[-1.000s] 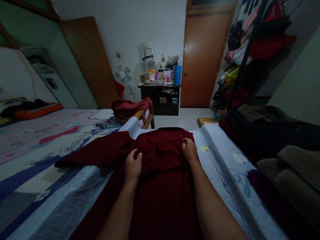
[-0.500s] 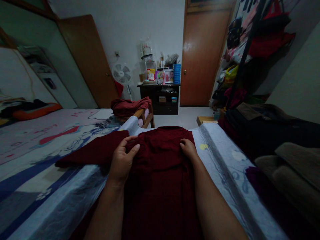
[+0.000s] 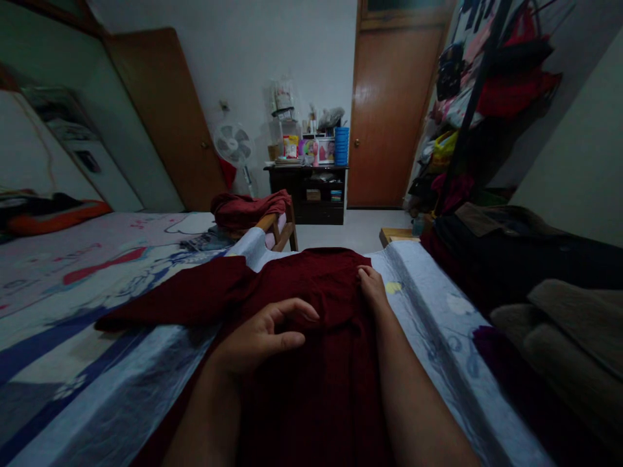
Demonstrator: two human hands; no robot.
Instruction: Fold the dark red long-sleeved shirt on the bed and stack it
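Note:
A dark red long-sleeved shirt [image 3: 311,370] is laid out in front of me, its near end running out of view at the bottom. One sleeve [image 3: 180,295] stretches left over the patterned bedding; the other sleeve cannot be made out. Over the middle of the cloth is my left hand [image 3: 272,331], thumb and fingers apart, holding nothing. My right hand [image 3: 372,285] is at the shirt's upper right edge, fingers curled and pinching the fabric there. Soft wrinkles cross the upper part between the two hands.
Light blue quilted bedding [image 3: 438,324] lies under the shirt. Folded dark and grey clothes [image 3: 559,311] are piled at the right. A reddish cloth [image 3: 250,207] is heaped beyond the bed's left side. Farther back stand a fan [image 3: 233,144], a dark cabinet [image 3: 318,211] and a wooden door [image 3: 394,117].
My left hand has moved toward me and to the right, away from the sleeve's shoulder. My right hand has shifted slightly right along the shirt's edge. The view has turned slightly.

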